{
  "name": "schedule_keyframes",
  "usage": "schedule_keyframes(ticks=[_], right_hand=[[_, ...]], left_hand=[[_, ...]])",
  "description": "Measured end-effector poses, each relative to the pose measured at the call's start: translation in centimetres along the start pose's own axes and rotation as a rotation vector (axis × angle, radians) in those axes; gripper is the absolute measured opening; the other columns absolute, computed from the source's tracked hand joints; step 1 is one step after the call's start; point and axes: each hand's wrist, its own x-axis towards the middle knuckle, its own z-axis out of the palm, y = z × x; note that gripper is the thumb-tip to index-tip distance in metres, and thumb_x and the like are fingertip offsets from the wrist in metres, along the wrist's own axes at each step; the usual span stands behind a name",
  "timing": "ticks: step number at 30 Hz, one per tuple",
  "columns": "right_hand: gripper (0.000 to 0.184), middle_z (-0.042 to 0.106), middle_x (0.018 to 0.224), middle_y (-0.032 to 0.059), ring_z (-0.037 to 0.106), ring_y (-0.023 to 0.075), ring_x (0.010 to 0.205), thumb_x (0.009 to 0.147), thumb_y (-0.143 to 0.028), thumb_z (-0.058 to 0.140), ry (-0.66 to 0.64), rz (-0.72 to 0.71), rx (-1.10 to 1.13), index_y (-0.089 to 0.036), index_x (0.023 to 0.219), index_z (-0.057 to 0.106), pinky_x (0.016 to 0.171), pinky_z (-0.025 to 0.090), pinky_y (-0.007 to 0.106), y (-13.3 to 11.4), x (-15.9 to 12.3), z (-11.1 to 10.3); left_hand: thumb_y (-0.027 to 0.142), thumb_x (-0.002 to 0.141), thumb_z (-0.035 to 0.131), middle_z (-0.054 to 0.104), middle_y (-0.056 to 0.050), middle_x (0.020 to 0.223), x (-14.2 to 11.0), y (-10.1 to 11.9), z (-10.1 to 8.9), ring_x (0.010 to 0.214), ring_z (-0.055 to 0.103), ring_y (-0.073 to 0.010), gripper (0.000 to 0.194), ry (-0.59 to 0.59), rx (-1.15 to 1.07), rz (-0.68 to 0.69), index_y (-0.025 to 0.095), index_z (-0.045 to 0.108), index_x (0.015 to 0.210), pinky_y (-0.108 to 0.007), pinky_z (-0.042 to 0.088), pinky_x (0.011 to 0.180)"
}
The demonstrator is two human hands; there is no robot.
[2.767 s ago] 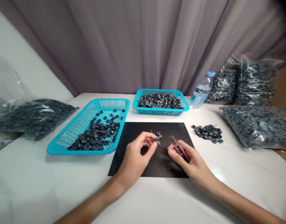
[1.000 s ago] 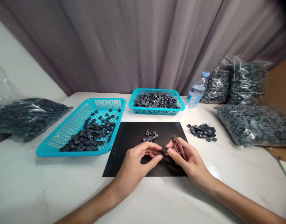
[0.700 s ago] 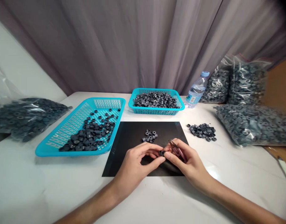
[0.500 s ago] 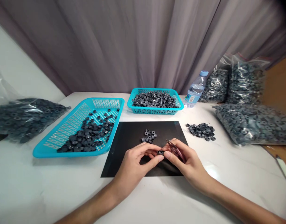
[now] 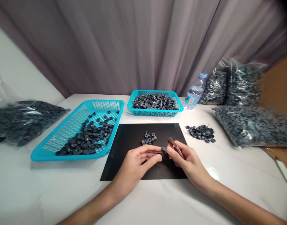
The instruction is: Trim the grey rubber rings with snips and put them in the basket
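Observation:
Over a black mat (image 5: 134, 168), my left hand (image 5: 136, 162) is closed, a small black ring (image 5: 159, 153) pinched between thumb and fingers. My right hand (image 5: 186, 156) faces it, with pinkish tweezers (image 5: 176, 147) lying in its grip, their tips pointing up and left. At my right thumb and fingertip is a small dark-grey cylindrical piece (image 5: 164, 150), close to the left fingertips. Just beyond the hands, a small cluster of grey ring-shaped pieces (image 5: 149, 137) lies on the mat.
At left stands a blue basket (image 5: 37, 155) of dark pieces; another blue basket (image 5: 155, 114) is behind the mat. A loose pile (image 5: 201, 132) lies right of the mat. A water bottle (image 5: 195, 92) and filled plastic bags (image 5: 253, 125) stand beyond; another bag (image 5: 28, 118) is far left.
My hands have moved slightly apart; the dark pieces that were together between the fingertips are now separate, one at each hand. The tweezers stay in my right hand.

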Motion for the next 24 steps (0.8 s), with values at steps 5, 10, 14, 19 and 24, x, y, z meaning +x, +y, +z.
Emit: schedule_keyframes(ticks=[5,10,14,19,24], right_hand=[[0.041,0.037,0.071,-0.0043,0.028,0.0104,0.061,0.098,-0.055,0.058,-0.051,0.038,0.066,-0.019,0.079,0.051,0.054,0.022,0.026,0.36,0.34,-0.31],[0.043,0.039,0.071,-0.0034,0.031,0.0122,0.064,0.098,-0.057,0.057,-0.095,0.013,0.008,-0.019,0.077,0.052,0.057,0.026,0.027,-0.06,0.27,-0.16],[0.045,0.041,0.070,-0.0034,0.033,0.0126,0.064,0.099,-0.057,0.055,-0.127,-0.006,-0.029,-0.019,0.074,0.052,0.059,0.027,0.028,-0.33,0.21,-0.02],[0.045,0.041,0.069,-0.0033,0.033,0.0130,0.065,0.099,-0.057,0.055,-0.150,-0.016,-0.050,-0.019,0.073,0.051,0.060,0.027,0.028,-0.37,0.12,-0.11],[0.043,0.043,0.071,-0.0030,0.036,0.0128,0.066,0.100,-0.054,0.055,-0.157,-0.030,-0.039,-0.019,0.075,0.051,0.061,0.028,0.028,-0.30,0.19,-0.17]], left_hand=[[0.025,0.087,0.073,0.078,-0.001,0.102,-0.22,-0.05,0.14,0.091,0.074,-0.0163,0.027,0.026,0.178,0.126,0.025,0.076,0.114,-0.028,0.059,0.090],[0.026,0.091,0.070,0.076,-0.001,0.098,-0.51,0.00,0.20,0.084,0.069,-0.0159,0.022,0.014,0.339,0.229,0.026,0.077,0.111,-0.028,0.056,0.082],[0.025,0.093,0.068,0.073,0.000,0.090,-0.63,0.30,0.22,0.078,0.066,-0.0142,0.013,0.012,0.401,0.280,0.025,0.077,0.102,-0.025,0.054,0.075],[0.025,0.092,0.069,0.073,0.001,0.088,-0.74,0.49,0.27,0.077,0.064,-0.0133,0.010,0.024,0.411,0.303,0.023,0.076,0.099,-0.024,0.053,0.075],[0.027,0.092,0.070,0.073,-0.001,0.090,-0.69,0.26,0.36,0.080,0.067,-0.0147,0.012,0.016,0.353,0.272,0.022,0.076,0.101,-0.025,0.055,0.077]])
